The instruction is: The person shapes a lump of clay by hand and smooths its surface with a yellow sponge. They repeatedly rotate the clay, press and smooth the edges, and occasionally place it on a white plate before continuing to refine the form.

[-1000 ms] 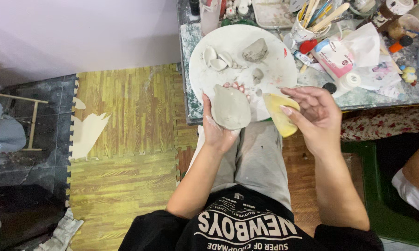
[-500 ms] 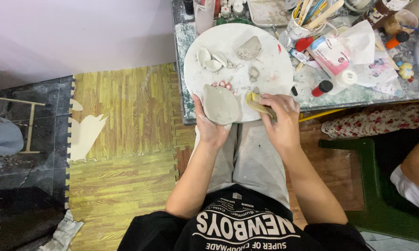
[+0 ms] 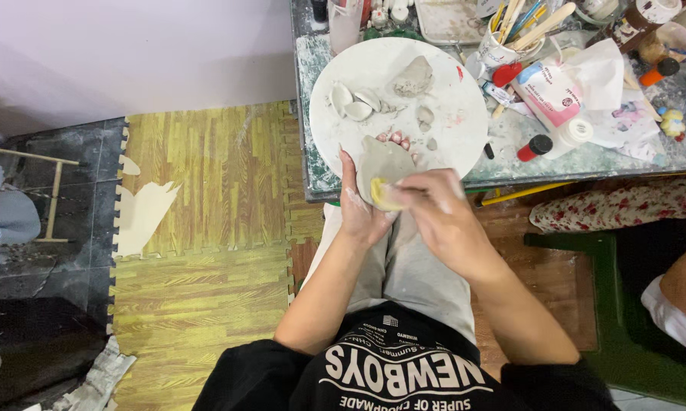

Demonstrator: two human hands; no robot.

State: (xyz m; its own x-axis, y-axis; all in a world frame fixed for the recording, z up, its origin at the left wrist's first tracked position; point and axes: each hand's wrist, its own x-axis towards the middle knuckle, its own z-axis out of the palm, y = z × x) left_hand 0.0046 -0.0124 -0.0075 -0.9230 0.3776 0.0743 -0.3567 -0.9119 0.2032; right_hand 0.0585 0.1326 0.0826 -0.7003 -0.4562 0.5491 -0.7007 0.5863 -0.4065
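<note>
The left hand (image 3: pixel 360 209) cups a flat grey clay piece (image 3: pixel 385 160) from beneath, steadying it, judging by the grip, while the right hand (image 3: pixel 432 205) pinches a yellow sponge (image 3: pixel 379 193) against its lower edge. Both hover at the six o'clock rim of the round white board (image 3: pixel 464 114) on the table (image 3: pixel 586 164). At three o'clock lies a white pouch with a pink label (image 3: pixel 550 93) beside a red-capped white bottle (image 3: pixel 560 138).

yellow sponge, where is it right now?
Head view, centre: the yellow sponge is pinched in the right hand, pressed on the grey clay piece held in the left hand, just below the round white board.
</note>
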